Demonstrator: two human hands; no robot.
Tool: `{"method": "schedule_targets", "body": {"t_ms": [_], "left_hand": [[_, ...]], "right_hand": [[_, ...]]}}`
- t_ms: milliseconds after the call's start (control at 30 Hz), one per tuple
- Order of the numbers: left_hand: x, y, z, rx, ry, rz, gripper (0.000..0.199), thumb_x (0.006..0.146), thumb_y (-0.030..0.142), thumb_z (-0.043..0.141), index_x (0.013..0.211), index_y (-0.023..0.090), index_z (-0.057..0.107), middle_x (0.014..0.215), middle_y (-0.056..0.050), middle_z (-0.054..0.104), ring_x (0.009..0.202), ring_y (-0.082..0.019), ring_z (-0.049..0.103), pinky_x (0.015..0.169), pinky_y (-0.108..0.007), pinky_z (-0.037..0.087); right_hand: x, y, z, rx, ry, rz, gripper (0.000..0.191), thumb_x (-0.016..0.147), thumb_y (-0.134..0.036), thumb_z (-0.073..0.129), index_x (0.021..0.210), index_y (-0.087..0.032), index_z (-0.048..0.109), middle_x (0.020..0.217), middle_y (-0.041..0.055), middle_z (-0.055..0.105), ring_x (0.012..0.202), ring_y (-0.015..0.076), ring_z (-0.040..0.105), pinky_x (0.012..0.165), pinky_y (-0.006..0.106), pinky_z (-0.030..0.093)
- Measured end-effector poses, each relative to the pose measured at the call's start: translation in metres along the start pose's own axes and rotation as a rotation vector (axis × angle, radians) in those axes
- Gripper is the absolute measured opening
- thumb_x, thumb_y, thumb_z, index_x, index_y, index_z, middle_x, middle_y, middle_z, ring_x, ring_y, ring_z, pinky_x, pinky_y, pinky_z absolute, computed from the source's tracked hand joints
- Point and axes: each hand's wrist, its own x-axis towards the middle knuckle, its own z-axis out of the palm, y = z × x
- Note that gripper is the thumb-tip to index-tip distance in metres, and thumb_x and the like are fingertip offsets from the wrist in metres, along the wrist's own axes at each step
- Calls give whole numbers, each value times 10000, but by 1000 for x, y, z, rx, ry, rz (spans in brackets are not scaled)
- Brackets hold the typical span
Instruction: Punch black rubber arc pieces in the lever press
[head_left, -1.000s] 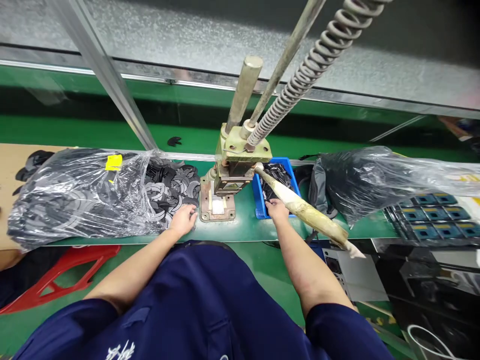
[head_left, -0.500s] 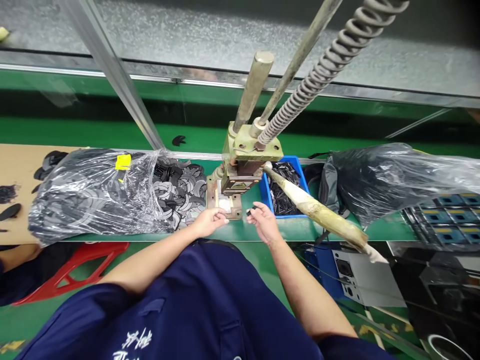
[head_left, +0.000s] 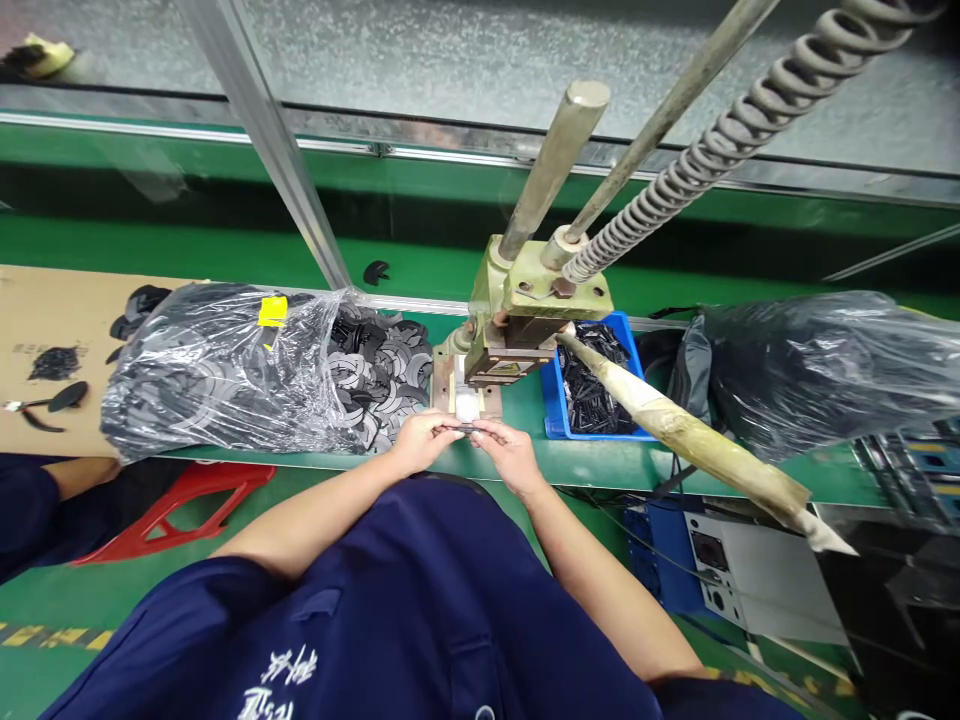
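Note:
My left hand [head_left: 424, 441] and my right hand [head_left: 513, 454] meet at the front of a hand press [head_left: 559, 285]. Their fingertips are closed on the two ends of a thin dark strip [head_left: 466, 430], stretched level between them. Fingers cover much of the strip, so its exact kind is unclear. Just beyond it lies the press base [head_left: 491, 402] with a pale block [head_left: 466, 403] on it. The press head stands raised above that base. The wrapped press lever [head_left: 675, 425] slants down to the right, with neither hand on it.
Left of the press, curved black and grey pieces [head_left: 375, 370] spill from a clear plastic bag [head_left: 217, 370]. On the right, a blue bin [head_left: 555, 400] holds dark narrow parts, with another filled bag [head_left: 817, 370] beyond. A co-worker's arm [head_left: 82, 476] shows at far left, near a red stool [head_left: 180, 505].
My right hand, holding a small black piece, has moved left to meet my left hand. Both now grip a dark strip. The camera view has shifted, so the bench appears farther right.

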Motion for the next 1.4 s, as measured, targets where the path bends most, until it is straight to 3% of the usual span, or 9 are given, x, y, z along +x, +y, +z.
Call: {"method": "schedule_targets", "body": {"t_ms": [400,567,667,833,933,1067,1233,1333,1400], "left_hand": [[0,-2,4,-45,9,-53,207,802,310,663,946,171,716,906,-53,723,746,-144,641,713,-263,523],[7,-10,5,27,22,2,179,831,316,635,903,181,729,908,-57,705,756,-144,628,716,-267,517],[24,-25,7,153,95,-26,158,830,297,641,886,184,736,892,-58,687,800,-155,619,761,-278,512],[62,-52,20,327,82,-76,167,826,266,645,928,176,743,887,-64,683,836,-166,620,846,-293,496],[79,-62,28,371,54,-71,197,835,266,630,956,159,743,961,-85,685,941,-187,615,914,-295,476],[89,-66,33,421,50,-125,225,845,271,609,976,147,744,999,-96,679,981,-206,606,949,-302,465],[94,-66,31,455,-4,-139,229,866,267,575,981,165,744,1012,-94,669,1002,-214,601,967,-313,460],[95,-63,30,476,-32,-128,234,875,271,564,986,168,742,1002,-96,664,994,-216,602,957,-315,467],[96,-62,30,486,-38,-125,236,882,270,553,978,168,743,1001,-97,661,981,-212,604,945,-310,473]], "right_hand": [[1,5,0,-52,15,3,300,670,-411,735,887,-205,744,719,31,717,650,172,642,704,347,549],[2,-9,-6,-52,70,14,415,558,-412,797,902,-195,713,813,54,732,701,175,649,712,349,552],[3,-45,-33,-42,220,-4,505,571,-428,784,999,-194,653,883,57,717,696,158,642,661,330,549],[-25,-158,-88,-3,409,-76,420,719,-479,659,1051,-228,609,736,16,647,542,144,602,496,290,507],[-54,-215,-99,-83,210,42,541,756,-568,582,1193,-250,600,778,77,667,539,194,613,454,335,503],[-68,-247,-92,-289,110,249,629,603,-440,757,1190,-264,617,782,106,693,601,255,647,421,360,531],[-48,-261,-81,-282,-148,357,466,561,-351,796,1001,-259,676,732,105,682,533,215,628,349,306,513],[-46,-254,-76,-320,-140,385,401,555,-234,742,947,-250,657,762,90,675,536,216,634,324,292,489],[-51,-233,-72,-449,-83,368,401,566,-196,686,960,-247,627,701,38,642,482,184,601,313,266,455]]}}
